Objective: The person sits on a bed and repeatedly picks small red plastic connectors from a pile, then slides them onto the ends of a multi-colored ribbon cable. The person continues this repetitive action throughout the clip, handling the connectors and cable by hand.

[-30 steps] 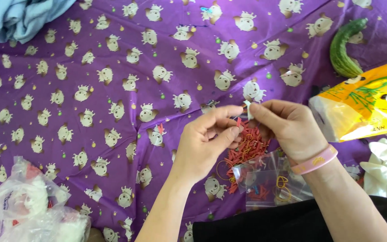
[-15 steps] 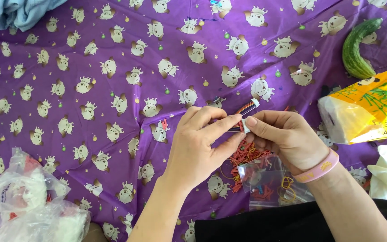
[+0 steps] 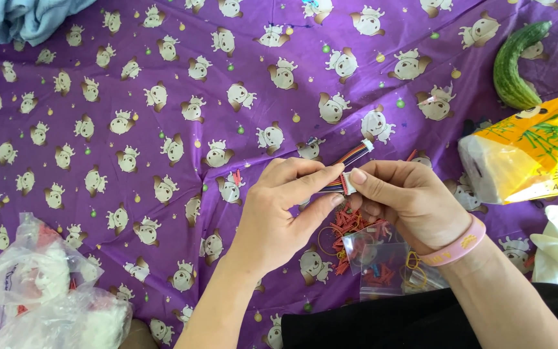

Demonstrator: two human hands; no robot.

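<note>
Purple cloth (image 3: 163,84) with cartoon animals covers the whole surface. At centre-right of frame, left hand (image 3: 279,213) & right hand (image 3: 408,200) meet, fingers of both pinched narrow on a small wire connector (image 3: 350,169) w/ coloured wires. Just below: red small parts (image 3: 350,226) & clear zip bags (image 3: 382,258). Upper right: green cucumber (image 3: 518,61), yellow bag (image 3: 537,152). Lower left: plastic bags (image 3: 40,291).
</note>
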